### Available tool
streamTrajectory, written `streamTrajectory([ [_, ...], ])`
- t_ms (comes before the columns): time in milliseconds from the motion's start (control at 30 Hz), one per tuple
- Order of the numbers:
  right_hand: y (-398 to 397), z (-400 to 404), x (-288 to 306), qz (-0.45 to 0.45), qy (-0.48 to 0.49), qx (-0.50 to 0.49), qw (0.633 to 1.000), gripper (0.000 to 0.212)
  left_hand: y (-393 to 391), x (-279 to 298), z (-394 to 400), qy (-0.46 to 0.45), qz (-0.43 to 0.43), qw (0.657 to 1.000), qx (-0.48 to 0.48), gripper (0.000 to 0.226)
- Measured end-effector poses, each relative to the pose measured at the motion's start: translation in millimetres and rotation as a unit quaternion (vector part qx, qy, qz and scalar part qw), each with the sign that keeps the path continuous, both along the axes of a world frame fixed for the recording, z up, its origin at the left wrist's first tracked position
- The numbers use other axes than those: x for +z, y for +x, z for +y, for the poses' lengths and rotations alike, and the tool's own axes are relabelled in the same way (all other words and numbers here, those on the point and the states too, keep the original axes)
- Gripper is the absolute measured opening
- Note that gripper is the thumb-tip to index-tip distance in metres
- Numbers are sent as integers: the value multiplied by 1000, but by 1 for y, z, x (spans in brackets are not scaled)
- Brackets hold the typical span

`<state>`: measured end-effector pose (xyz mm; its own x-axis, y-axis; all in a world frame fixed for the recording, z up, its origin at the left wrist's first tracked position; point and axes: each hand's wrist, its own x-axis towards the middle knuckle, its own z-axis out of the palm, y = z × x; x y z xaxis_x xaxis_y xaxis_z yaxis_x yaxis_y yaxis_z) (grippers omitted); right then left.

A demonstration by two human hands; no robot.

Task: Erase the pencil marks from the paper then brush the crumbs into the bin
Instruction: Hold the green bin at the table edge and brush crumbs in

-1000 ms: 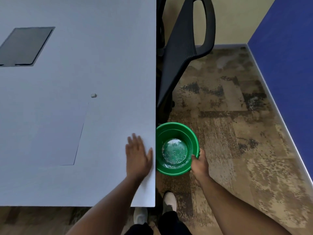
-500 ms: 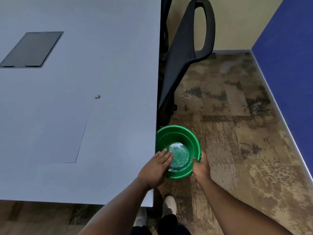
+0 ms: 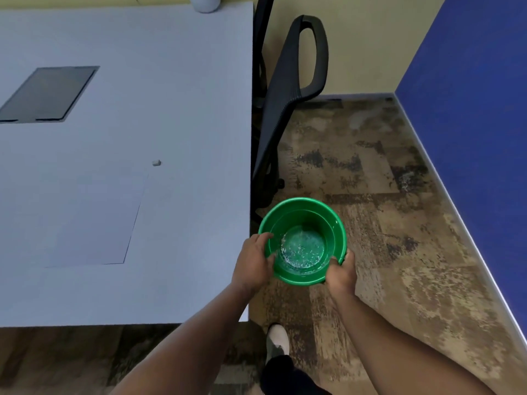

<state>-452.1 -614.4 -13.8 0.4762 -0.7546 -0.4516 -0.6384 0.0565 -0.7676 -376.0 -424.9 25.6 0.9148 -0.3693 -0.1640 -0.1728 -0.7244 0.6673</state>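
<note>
Left hand grips the near-left rim of the bin, fingers curled over the lip, thumb against the inner wall. Right hand grips the near-right rim, fingers wrapped on the outer wall, thumb over the edge. Both forearms bare.

Bin: round green plastic tub, glossy, stepped inner wall, flat circular bottom with pale specks and glints on it. Can't tell if those are crumbs or reflections. It's held just off the right edge of the counter, near its front corner, above the floor.

Counter: flat, matte, pale grey-blue slab with a sharp straight right edge. Paper lies flat on it, well left of the bin: rectangular sheet, nearly the same tone as the surface, visible mainly by its thin dark right and near edges. No marks readable on it from here. Eraser: small pale blocky piece just beyond the paper's far-right corner, apart from it.

Dark grey rectangular inset panel further back on the left of the counter. Rounded white object at the far edge, cropped.

Black mesh-back office chair with a looped armrest stands just beside the counter edge, behind the bin. Carpet is mottled brown and tan, worn-looking patches. Blue wall panel on the right, cream wall behind. One pale shoe below the bin.
</note>
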Motion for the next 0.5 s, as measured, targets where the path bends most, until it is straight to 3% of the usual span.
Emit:
streamTrajectory([
  [67, -16, 4, 4, -7, 1, -13, 1000, 29, -15, 3, 2, -25, 38, 999, -8, 74],
  [133, -34, 9, 4, -9, 16, -30, 999, 31, -32, 4, 6, -36, 57, 998, -5, 78],
  [333, -101, 41, 15, -50, 40, -57, 996, 29, -95, 22, 41, -82, 39, 994, 60, 53],
  [500, -156, 73, 22, -77, 46, -65, 994, 29, -148, 33, 75, -122, 127, 979, 102, 43],
])
